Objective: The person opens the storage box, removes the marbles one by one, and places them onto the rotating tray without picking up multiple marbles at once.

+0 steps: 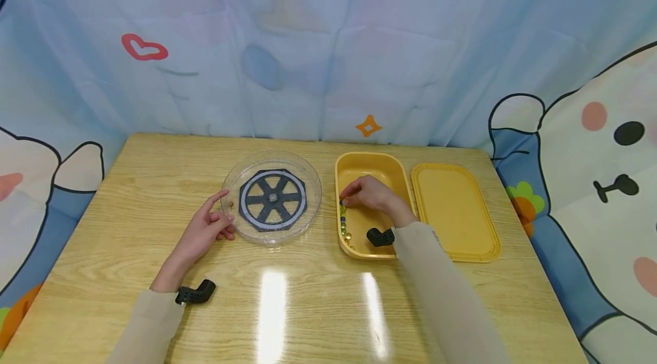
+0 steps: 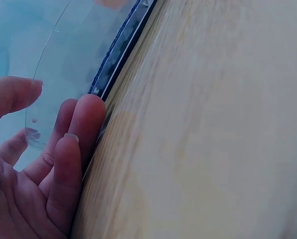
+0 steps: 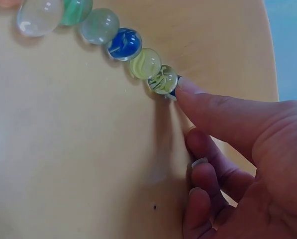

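On table (image 1: 231, 318), touches dish (image 1: 314, 204) at left with loosely spread left hand (image 1: 202, 227); pinches blue marble (image 3: 173, 93) with right hand (image 1: 374, 195) beside other marbles (image 3: 144, 63) inside bin (image 1: 365, 168), left of lid (image 1: 454, 210).

glossy glass marbles (image 3: 124, 44), smooth plastic box (image 1: 377, 167)

The box (image 1: 377, 167) stands on the worktop (image 1: 318, 307) between the dish (image 1: 312, 204), left, and the lid (image 1: 454, 210), right, with marbles (image 1: 343, 221) inside along its left wall.
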`<state>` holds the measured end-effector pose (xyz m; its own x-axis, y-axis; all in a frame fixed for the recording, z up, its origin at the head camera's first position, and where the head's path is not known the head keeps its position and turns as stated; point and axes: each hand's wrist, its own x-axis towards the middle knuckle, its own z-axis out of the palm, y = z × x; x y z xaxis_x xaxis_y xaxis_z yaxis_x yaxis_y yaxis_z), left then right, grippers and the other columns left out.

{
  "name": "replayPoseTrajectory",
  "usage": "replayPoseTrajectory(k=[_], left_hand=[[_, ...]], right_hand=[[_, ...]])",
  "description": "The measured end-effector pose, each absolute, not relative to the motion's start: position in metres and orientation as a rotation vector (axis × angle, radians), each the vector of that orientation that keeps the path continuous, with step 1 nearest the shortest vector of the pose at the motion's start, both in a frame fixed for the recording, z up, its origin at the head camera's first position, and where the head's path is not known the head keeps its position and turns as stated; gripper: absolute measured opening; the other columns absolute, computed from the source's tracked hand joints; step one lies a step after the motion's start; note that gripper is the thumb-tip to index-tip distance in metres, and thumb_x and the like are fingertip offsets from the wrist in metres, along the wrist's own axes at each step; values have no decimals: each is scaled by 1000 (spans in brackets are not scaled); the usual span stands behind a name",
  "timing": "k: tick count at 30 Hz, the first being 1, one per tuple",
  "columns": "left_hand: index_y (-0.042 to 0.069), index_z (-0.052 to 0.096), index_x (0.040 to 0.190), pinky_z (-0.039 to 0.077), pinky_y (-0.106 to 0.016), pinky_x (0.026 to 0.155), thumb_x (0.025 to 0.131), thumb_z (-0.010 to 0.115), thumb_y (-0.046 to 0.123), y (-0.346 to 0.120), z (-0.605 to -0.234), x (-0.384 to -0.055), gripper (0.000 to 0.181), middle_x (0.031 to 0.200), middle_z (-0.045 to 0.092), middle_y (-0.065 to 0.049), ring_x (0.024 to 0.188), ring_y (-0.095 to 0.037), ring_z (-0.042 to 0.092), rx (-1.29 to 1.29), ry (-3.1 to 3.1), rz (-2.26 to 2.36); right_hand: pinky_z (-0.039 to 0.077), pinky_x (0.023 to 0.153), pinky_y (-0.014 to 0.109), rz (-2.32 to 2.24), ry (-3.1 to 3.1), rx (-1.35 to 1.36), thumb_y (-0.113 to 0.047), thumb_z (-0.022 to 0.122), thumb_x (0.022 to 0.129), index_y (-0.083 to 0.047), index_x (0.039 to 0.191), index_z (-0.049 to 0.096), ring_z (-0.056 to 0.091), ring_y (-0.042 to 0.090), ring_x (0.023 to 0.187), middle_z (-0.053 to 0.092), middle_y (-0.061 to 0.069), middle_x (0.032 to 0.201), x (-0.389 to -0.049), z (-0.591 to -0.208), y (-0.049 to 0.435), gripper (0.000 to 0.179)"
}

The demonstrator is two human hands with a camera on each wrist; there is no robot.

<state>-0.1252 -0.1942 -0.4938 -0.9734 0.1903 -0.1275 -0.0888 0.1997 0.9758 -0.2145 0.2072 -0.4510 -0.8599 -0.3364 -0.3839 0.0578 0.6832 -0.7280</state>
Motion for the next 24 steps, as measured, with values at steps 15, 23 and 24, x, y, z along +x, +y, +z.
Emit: replayPoseTrajectory(k=[15, 23, 24], left_hand=[[15, 24, 158, 52, -29, 65, 102, 56, 13, -192, -492, -126, 64, 85, 67, -18, 72, -26, 69, 95, 2228, 1871], [15, 25, 158, 52, -28, 65, 102, 56, 13, -193, -492, -126, 64, 84, 67, -16, 72, -26, 69, 88, 2239, 1866], [14, 25, 158, 52, -28, 65, 102, 56, 13, -193, -492, -126, 64, 84, 68, -16, 72, -26, 69, 85, 2240, 1866]], right_hand=[[45, 87, 36, -1114, 2406, -256, -13, 70, 94, -4, 107, 75, 59, 22, 95, 70, 7, 104, -215, -447, 215, 17], [46, 78, 36, -1172, 2420, -218, -11, 65, 97, 1, 110, 70, 58, 27, 91, 70, 12, 107, -215, -439, 223, 18], [46, 78, 36, -1178, 2426, -211, -12, 65, 97, 0, 110, 69, 58, 28, 92, 70, 12, 107, -215, -438, 223, 18]])
